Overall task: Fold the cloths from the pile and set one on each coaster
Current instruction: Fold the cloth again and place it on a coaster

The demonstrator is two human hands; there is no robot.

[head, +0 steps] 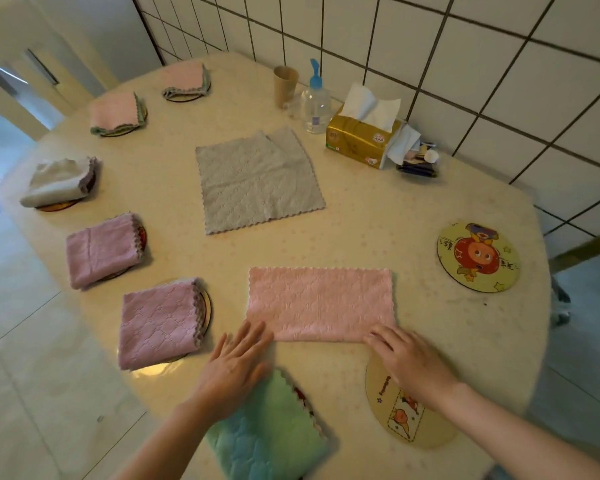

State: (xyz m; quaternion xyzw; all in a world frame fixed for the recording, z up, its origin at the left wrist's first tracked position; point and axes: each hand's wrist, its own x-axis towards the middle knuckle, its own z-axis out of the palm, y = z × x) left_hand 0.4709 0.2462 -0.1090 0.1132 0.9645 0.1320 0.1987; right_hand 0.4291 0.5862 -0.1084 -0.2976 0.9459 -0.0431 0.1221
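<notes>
Pink cloth (321,303), folded in half, lies under the flat, open-gripped left hand (236,362) and right hand (407,358).

Very little writing can be read here. The near coaster (407,415), lying on the worktop partly under the right hand (407,363), carries one line of dark lettering along its edge (too blurred to spell out). The far coaster (478,257) shows a few handwritten-style characters beside its cartoon figure, not legible. The gold tissue pack (362,142) bears a small round logo, unreadable. The clear pump bottle (315,105) has a small label, also unreadable.
</notes>
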